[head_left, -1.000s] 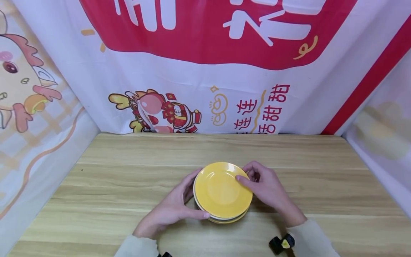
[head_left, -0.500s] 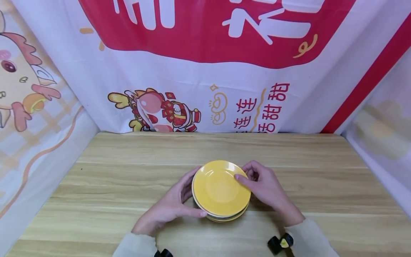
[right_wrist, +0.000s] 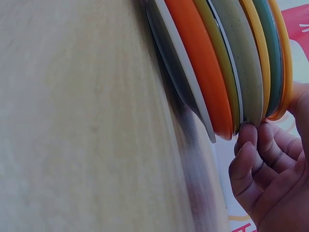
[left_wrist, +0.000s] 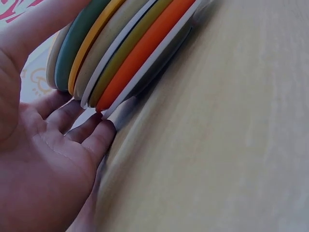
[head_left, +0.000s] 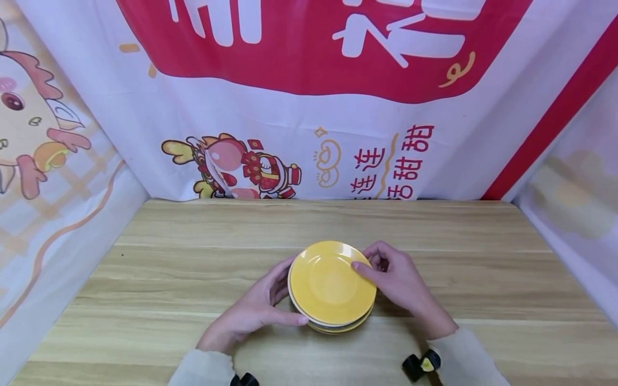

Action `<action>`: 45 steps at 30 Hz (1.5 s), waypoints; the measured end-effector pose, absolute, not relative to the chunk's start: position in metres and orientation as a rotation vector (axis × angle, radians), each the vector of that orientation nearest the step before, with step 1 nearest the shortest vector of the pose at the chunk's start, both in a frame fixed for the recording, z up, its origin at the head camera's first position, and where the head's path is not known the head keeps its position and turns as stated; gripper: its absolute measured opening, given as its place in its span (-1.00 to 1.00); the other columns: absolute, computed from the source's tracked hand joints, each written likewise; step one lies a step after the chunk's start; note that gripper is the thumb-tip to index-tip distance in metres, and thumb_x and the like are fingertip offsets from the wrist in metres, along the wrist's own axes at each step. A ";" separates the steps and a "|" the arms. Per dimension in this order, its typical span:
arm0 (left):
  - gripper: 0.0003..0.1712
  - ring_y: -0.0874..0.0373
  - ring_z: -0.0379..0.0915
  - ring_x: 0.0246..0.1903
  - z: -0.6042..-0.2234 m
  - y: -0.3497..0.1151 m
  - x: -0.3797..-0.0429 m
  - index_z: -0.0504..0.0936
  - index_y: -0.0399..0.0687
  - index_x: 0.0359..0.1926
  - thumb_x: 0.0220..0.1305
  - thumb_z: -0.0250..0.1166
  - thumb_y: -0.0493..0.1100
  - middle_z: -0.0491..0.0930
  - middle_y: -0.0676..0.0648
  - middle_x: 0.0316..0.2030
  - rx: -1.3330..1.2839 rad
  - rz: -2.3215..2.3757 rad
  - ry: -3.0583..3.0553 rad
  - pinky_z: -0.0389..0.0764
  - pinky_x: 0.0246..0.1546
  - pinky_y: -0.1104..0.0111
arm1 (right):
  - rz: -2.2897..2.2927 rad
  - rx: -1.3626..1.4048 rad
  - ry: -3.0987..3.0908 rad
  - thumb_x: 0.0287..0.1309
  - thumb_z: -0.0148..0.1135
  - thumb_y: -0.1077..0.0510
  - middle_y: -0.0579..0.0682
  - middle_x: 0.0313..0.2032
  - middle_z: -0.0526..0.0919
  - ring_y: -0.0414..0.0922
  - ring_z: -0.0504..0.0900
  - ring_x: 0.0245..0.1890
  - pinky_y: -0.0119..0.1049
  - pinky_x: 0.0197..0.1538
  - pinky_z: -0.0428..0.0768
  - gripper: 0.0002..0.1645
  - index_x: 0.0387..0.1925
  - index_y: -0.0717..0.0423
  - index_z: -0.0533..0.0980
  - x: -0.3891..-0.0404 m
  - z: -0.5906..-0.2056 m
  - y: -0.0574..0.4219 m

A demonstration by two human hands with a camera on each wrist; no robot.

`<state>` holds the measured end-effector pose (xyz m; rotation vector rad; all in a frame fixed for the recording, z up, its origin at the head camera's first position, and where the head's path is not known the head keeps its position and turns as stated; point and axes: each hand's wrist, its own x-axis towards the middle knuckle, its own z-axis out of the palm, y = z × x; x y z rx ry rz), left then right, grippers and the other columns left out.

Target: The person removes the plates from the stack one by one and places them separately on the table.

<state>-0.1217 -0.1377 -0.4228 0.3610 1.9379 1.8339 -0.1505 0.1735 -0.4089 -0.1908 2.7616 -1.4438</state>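
Note:
A stack of several plates, topped by a yellow plate (head_left: 333, 283), stands mid-table. Its layered rims show from the side: a teal plate (right_wrist: 275, 58), an orange plate (left_wrist: 140, 58) and a dark grey underside (right_wrist: 170, 63) at the bottom, among others. My left hand (head_left: 256, 311) holds the stack from the left, thumb along the front rim and fingers round the far side, their tips at the lower rims in the left wrist view. At the upper right edge my right hand (head_left: 398, 276) pinches the yellow plate, thumb on top and fingertips against the rims beneath.
The wood-grain table (head_left: 193, 230) runs back to a printed red and white cloth (head_left: 299, 118) hanging behind it. Another printed cloth (head_left: 63, 177) bounds the left side, and a pale one (head_left: 574, 198) the right. A small black device (head_left: 422, 365) sits at the right wrist.
My left thumb has slid slightly left along the front rim. The plates and my right hand look nearly the same as before.

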 end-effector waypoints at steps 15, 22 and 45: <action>0.42 -0.15 0.13 0.66 -0.392 -0.139 -0.135 0.03 0.16 0.73 -0.01 0.74 -0.26 0.13 -0.07 0.69 0.464 1.622 2.029 0.20 0.69 -0.01 | -1.451 -0.183 2.736 0.33 0.50 -0.13 -0.01 -0.34 0.57 -0.06 0.51 -0.30 -0.41 -0.34 0.50 -0.66 -0.10 0.00 0.65 -0.153 -0.409 0.173; 0.40 -0.12 0.09 0.67 -0.392 -0.138 -0.136 0.07 0.22 0.70 -0.02 0.73 -0.29 0.13 -0.04 0.69 0.454 1.633 2.001 0.13 0.72 -0.01 | -1.460 -0.169 2.722 0.34 0.49 -0.11 0.00 -0.34 0.58 -0.06 0.51 -0.29 -0.41 -0.34 0.51 -0.66 -0.08 0.02 0.65 -0.153 -0.408 0.172; 0.37 0.03 0.07 0.69 -0.407 -0.139 -0.135 0.14 0.38 0.67 -0.04 0.72 -0.34 0.20 0.12 0.66 0.377 1.746 1.897 0.11 0.73 0.11 | -1.543 -0.104 2.595 0.35 0.45 -0.24 0.06 -0.27 0.65 -0.04 0.56 -0.33 -0.38 -0.42 0.61 -0.52 0.00 0.03 0.65 -0.153 -0.405 0.178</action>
